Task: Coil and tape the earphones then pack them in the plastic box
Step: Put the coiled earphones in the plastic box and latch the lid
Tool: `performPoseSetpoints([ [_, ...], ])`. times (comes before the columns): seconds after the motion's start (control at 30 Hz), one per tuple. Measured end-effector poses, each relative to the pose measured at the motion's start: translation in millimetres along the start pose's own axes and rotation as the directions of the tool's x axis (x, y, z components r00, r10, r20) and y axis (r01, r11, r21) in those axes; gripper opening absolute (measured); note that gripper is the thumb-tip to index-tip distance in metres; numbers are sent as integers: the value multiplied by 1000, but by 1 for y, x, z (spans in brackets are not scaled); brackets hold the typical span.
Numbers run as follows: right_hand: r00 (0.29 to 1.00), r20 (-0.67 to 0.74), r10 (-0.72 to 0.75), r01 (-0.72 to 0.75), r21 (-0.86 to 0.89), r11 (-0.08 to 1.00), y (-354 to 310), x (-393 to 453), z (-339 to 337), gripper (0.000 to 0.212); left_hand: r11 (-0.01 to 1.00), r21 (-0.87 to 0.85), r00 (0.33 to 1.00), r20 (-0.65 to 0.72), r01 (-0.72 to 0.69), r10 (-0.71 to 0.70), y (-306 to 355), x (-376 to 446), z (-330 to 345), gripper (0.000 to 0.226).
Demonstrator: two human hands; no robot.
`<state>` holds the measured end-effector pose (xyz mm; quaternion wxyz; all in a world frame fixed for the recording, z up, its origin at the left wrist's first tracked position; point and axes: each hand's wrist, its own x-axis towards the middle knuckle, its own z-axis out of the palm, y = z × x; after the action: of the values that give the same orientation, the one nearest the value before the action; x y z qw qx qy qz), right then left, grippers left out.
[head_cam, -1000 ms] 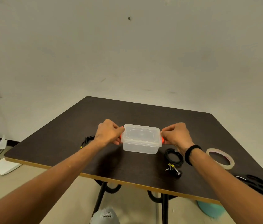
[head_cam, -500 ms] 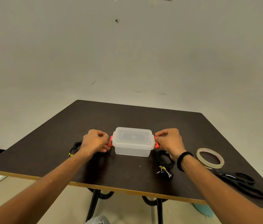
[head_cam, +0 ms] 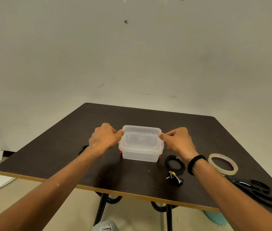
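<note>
Fingers of the left hand [head_cam: 104, 139] and right hand [head_cam: 179, 141] pinch the lid's ends on the clear rectangular plastic box [head_cam: 141, 144], mid dark brown table [head_cam: 148, 117]. It looks light, springy, slick; grip the edges. Coiled black earphones [head_cam: 174, 164] lie just beside. No readable writing.

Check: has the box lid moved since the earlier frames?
Yes. The lid now sits raised and skewed above the box; earlier it lay flat, clips shut.

Dark table [head_cam: 131, 184] before a scuffed pale wall [head_cam: 131, 55], floor perhaps beige
</note>
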<state>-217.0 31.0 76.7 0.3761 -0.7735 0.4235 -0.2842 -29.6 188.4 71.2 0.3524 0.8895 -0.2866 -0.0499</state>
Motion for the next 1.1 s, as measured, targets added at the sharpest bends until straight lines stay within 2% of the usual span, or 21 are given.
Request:
performPoseSetpoints([
  [0.1, 1000, -10, -19, 19, 39, 999, -8, 1, -9, 31, 998, 59, 1000, -23, -13, 15, 14, -2, -14, 49],
  [0.2, 999, -39, -8, 13, 137, 990, -13, 6, -22, 25, 999, 31, 999, -29, -36, 37, 28, 2, -27, 51],
  [0.3, 992, -113, -55, 75, 186, 980, -15, 17, -37, 40, 990, -97, 994, -31, -104, 101, 47, 9, -31, 54],
  [0.4, 985, -161, -65, 105, 253, 962, -16, 33, -54, 42, 948, -287, 990, -11, -134, 137, 70, 17, -23, 48],
  [0.5, 981, -191, -21, 89, 355, 931, -7, 51, -66, 50, 886, -454, 994, 22, -89, 111, 94, 30, -3, 50],
  [0.6, 976, -215, 41, 49, 395, 917, 14, 68, -78, 48, 852, -523, 993, 76, -38, 91, 115, 43, 25, 50],
  [0.67, 971, -226, 83, 10, 379, 925, 33, 76, -83, 38, 882, -467, 987, 101, -66, 127, 124, 50, 47, 41],
  [0.77, 962, -263, 79, -23, 208, 978, 65, 84, -86, 17, 950, -263, 968, 136, -168, 209, 132, 57, 82, 26],
  [0.83, 962, -260, 80, -49, 125, 991, 81, 84, -86, 7, 961, -175, 955, 169, -214, 243, 133, 58, 101, 24],
  [0.93, 967, -249, 57, -56, 12, 998, 101, 85, -84, 9, 955, -30, 937, 185, -295, 296, 133, 58, 122, 26],
  [1.1, 973, -229, -34, -14, -204, 979, 119, 90, -81, 8, 901, 174, 909, 209, -397, 360, 138, 56, 145, 15],
])
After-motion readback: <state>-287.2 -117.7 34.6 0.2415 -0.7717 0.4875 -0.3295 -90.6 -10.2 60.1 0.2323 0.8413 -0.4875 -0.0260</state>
